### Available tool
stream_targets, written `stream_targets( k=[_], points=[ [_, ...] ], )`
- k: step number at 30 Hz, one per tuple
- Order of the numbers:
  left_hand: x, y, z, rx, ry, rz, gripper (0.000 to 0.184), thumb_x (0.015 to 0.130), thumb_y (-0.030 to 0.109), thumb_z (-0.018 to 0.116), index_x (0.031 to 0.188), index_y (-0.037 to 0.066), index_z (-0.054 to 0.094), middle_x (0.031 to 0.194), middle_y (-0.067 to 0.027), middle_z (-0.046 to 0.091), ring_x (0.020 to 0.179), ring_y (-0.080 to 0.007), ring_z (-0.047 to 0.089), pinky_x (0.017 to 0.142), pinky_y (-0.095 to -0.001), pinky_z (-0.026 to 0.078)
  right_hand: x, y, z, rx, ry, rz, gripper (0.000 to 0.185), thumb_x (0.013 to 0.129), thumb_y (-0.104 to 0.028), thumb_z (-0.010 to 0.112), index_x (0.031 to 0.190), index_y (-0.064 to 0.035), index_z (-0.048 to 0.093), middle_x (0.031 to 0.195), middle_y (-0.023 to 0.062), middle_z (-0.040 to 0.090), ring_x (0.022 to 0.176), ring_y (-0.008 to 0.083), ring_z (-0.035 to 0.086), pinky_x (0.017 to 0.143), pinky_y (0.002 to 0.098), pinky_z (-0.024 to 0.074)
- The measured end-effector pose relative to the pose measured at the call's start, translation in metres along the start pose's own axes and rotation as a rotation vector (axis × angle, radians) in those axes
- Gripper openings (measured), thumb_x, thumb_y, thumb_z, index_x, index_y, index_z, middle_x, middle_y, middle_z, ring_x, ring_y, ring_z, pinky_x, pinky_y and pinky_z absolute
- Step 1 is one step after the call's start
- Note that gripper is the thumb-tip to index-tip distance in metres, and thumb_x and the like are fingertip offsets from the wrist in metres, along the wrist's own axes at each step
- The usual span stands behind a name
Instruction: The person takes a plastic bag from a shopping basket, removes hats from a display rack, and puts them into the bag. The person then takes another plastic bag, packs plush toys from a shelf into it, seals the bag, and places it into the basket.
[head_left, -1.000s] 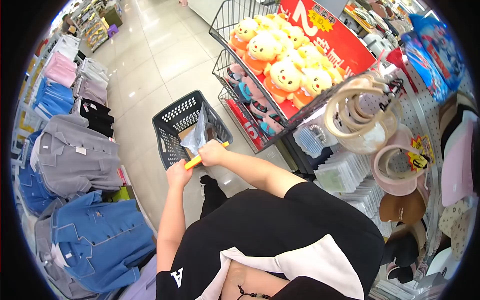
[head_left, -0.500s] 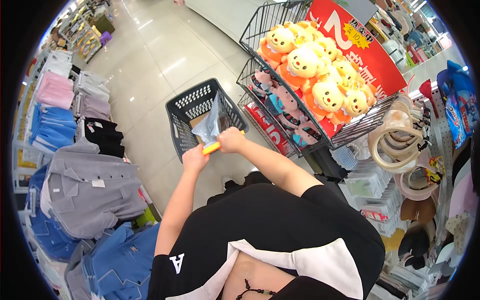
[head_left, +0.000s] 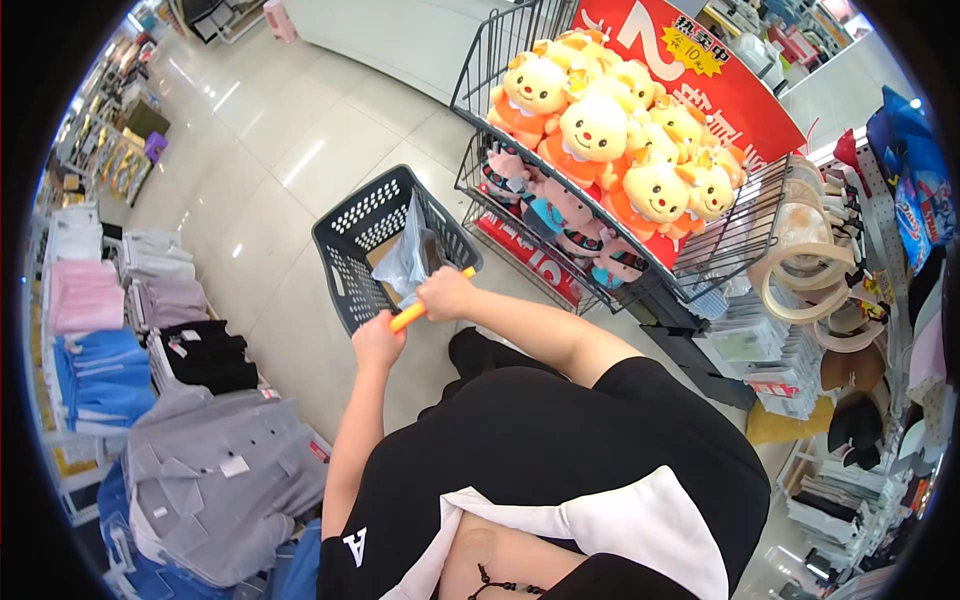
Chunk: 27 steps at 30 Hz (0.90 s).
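Note:
Both of my hands are closed around the yellow handle of a dark grey shopping basket cart. My left hand grips its near left end, and my right hand wraps it near the right end. Just beyond them is the perforated basket, standing over the tiled floor. Inside it lie a clear plastic bag and a flat brown piece that looks like cardboard. My right hand partly covers the bag's near end.
A black wire rack of orange and yellow plush toys stands close on the right. Headbands hang beyond it. Folded clothes and grey pyjamas line the left. Pale tiled floor stretches ahead.
The cart and both hands have shifted slightly left in view, still together. The plush rack also sits further left, and the clothes on the left sit lower. The grip is unchanged.

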<state>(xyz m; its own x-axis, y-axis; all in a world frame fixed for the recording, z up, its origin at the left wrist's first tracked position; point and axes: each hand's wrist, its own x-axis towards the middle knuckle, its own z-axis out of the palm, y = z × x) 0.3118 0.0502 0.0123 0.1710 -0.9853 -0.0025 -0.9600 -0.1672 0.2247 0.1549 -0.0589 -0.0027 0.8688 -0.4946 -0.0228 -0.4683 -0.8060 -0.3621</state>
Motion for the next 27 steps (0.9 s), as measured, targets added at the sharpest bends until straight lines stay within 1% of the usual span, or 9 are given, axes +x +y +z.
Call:
stream_targets(
  k=[7,8,11,15,18,20,23,24,27],
  points=[
    [0.030,-0.018,-0.011,-0.026,-0.093,-0.043,0.016,0.068,0.025,0.064,0.070,0.011,0.057,0.063,-0.0093,0.060,0.062,-0.0308,0.060,0.055,-0.0426,0.047,0.028,0.008,-0.005,0.051,-0.036,0.004,0.015,0.062,-0.022,0.063,0.066,-0.0076,0.065,0.068,0.0117,0.065,0.063,0.0267,0.065,0.061,0.0374,0.0499],
    [0.035,-0.022,-0.011,-0.040,-0.086,-0.013,0.016,0.068,0.025,0.064,0.071,0.011,0.057,0.064,-0.0089,0.060,0.062,-0.0304,0.060,0.055,-0.0424,0.047,0.033,0.009,-0.003,0.056,-0.009,0.008,0.016,0.060,-0.023,0.064,0.064,-0.0083,0.062,0.063,0.0118,0.063,0.062,0.0267,0.064,0.059,0.0375,0.0492],
    [0.045,-0.032,-0.013,-0.094,-0.072,0.047,0.015,0.069,0.024,0.063,0.074,0.011,0.057,0.067,-0.0080,0.061,0.063,-0.0294,0.061,0.055,-0.0413,0.048,0.045,0.015,0.003,0.051,0.004,-0.020,0.015,0.063,-0.022,0.063,0.068,-0.0081,0.062,0.065,0.0113,0.063,0.061,0.0264,0.064,0.059,0.0378,0.0490],
    [0.058,-0.051,-0.021,-0.112,-0.095,0.066,0.017,0.067,0.023,0.064,0.079,0.012,0.061,0.070,-0.0077,0.062,0.066,-0.0284,0.062,0.058,-0.0400,0.049,0.065,0.010,-0.002,0.181,-0.099,0.008,0.016,0.065,-0.022,0.063,0.072,-0.0066,0.060,0.070,0.0115,0.063,0.066,0.0286,0.063,0.061,0.0417,0.0488],
    [0.065,-0.074,-0.022,-0.147,-0.133,0.105,0.015,0.066,0.021,0.064,0.077,0.011,0.061,0.072,-0.0079,0.063,0.067,-0.0282,0.062,0.059,-0.0395,0.050,0.072,0.010,0.004,0.250,-0.057,-0.010,0.019,0.067,-0.024,0.065,0.073,-0.0070,0.059,0.069,0.0103,0.062,0.067,0.0294,0.062,0.061,0.0420,0.0478],
    [0.069,-0.086,-0.022,-0.173,-0.123,0.143,0.015,0.065,0.020,0.064,0.076,0.011,0.061,0.073,-0.0082,0.063,0.067,-0.0281,0.062,0.060,-0.0395,0.050,0.068,0.013,0.010,0.402,0.083,-0.056,0.022,0.069,-0.027,0.068,0.076,-0.0077,0.058,0.072,0.0090,0.060,0.074,0.0290,0.059,0.066,0.0414,0.0465],
    [0.076,-0.111,-0.012,-0.192,-0.177,0.234,0.014,0.063,0.019,0.064,0.074,0.012,0.062,0.075,-0.0086,0.064,0.068,-0.0281,0.062,0.059,-0.0396,0.050,0.063,0.013,0.004,0.521,0.073,0.019,0.025,0.070,-0.028,0.069,0.078,-0.0078,0.057,0.078,0.0086,0.058,0.083,0.0284,0.056,0.072,0.0406,0.0446],
    [0.079,-0.116,-0.009,-0.199,-0.176,0.233,0.015,0.062,0.019,0.065,0.075,0.012,0.062,0.074,-0.0086,0.064,0.068,-0.0281,0.062,0.059,-0.0398,0.050,0.063,0.013,0.007,0.577,0.063,0.064,0.024,0.070,-0.027,0.069,0.077,-0.0071,0.058,0.080,0.0118,0.059,0.086,0.0305,0.056,0.075,0.0418,0.0436],
    [0.091,-0.126,-0.012,-0.215,-0.203,0.281,0.018,0.062,0.020,0.065,0.079,0.013,0.063,0.074,-0.0085,0.064,0.068,-0.0280,0.062,0.058,-0.0399,0.050,0.068,0.004,0.008,0.587,0.081,0.154,0.024,0.069,-0.027,0.069,0.078,-0.0071,0.058,0.081,0.0118,0.059,0.087,0.0305,0.056,0.075,0.0418,0.0434]
  ],
)
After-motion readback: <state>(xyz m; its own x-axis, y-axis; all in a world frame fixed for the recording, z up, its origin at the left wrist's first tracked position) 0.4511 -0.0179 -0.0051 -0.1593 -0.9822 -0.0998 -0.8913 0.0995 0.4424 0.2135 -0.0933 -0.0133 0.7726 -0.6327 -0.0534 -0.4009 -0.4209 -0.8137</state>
